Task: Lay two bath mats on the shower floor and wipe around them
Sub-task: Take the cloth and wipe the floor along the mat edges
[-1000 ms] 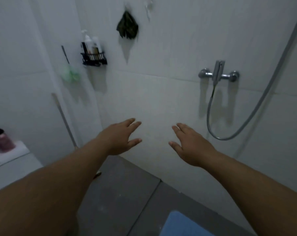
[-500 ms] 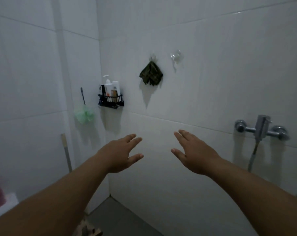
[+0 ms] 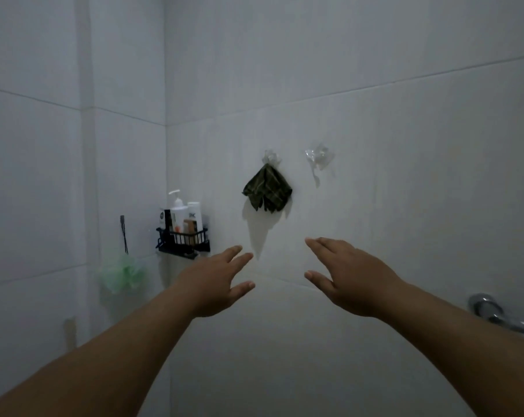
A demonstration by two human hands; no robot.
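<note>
A dark green checked cloth [image 3: 267, 192] hangs from a clear hook on the white tiled wall, straight ahead and above my hands. My left hand [image 3: 215, 281] is stretched out below and left of the cloth, fingers apart, holding nothing. My right hand [image 3: 349, 276] reaches out below and right of the cloth, also open and empty. Neither hand touches the cloth. No bath mat and no floor is in view.
A second clear hook [image 3: 318, 159] sits empty right of the cloth. A black wire caddy [image 3: 184, 239] with bottles hangs near the corner, with a green bath sponge [image 3: 122, 273] left of it. A chrome shower valve [image 3: 495, 314] juts out at the right edge.
The view has swung up from the floor to the wall; the blue mat and grey floor have left the frame. Both hands stay open and have risen toward the hanging cloth.
</note>
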